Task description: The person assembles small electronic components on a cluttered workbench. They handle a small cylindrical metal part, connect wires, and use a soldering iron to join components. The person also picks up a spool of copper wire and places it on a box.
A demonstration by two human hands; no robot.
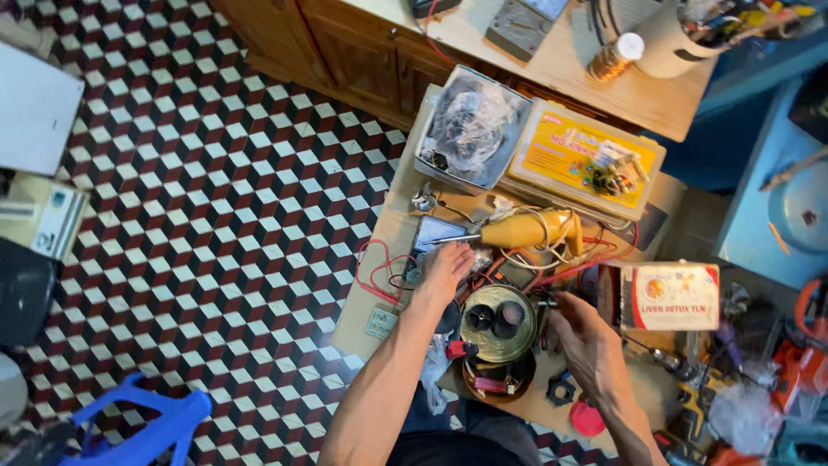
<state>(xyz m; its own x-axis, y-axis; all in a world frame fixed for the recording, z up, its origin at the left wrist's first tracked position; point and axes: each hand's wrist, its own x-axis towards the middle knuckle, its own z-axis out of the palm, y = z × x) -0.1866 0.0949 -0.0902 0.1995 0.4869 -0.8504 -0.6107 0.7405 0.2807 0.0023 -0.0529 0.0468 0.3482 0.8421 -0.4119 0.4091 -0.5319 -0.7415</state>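
the left hand (444, 269) lies flat, fingers spread loose, on a small meter (431, 237) at the far side of the low table (371, 298), grasping nothing. red wires (379, 269) loop just beside the wrist, so i think a quick pull could drag them (and the yellow soldering gun (522, 230) nearby). the right hand (586, 341) is curled next to the round tin (498, 324); if it pinches something, i cannot tell.

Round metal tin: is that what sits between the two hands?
Yes. Head view: the round metal tin, holding two dark knobs, lies between the left hand and right hand.
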